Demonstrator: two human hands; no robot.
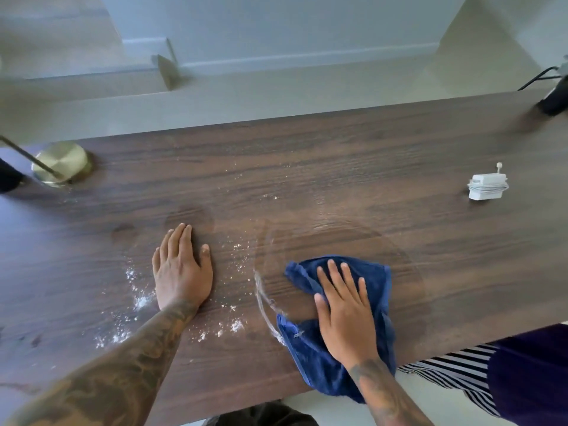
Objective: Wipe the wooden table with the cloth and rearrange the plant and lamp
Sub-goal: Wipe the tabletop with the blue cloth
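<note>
The right hand (344, 305) lies flat on the blue cloth (335, 330), fingers straight and spread, pressing it onto the wooden table (338, 167) near the front edge; the cloth's near corner hangs just over that edge. The left hand (181, 269) rests palm down on the bare wood to the left of the cloth, fingers straight and close together, holding nothing. White powder (141, 299) is scattered around the left hand, thickest just left of the wrist and in patches between the two forearms, with finer specks trailing toward the middle of the table. A wet curved streak (264, 299) runs along the left side of the cloth, and a darker, damp-looking arc of wood spreads beyond it. The lamp (61, 162), seen as a round brass base with a thin stem leaning off to the left, stands at the far left of the table, well apart from both hands; a dark object just beside it at the frame edge is cut off and cannot be identified. A white charger (487, 186) with its cord wound round it sits far right, well apart from the cloth. A dark object (553, 99) with cables lies at the far right corner. Striped fabric (455, 370) shows below the table edge at right. Beyond the table is pale floor and a white wall with a baseboard (307, 55).
</note>
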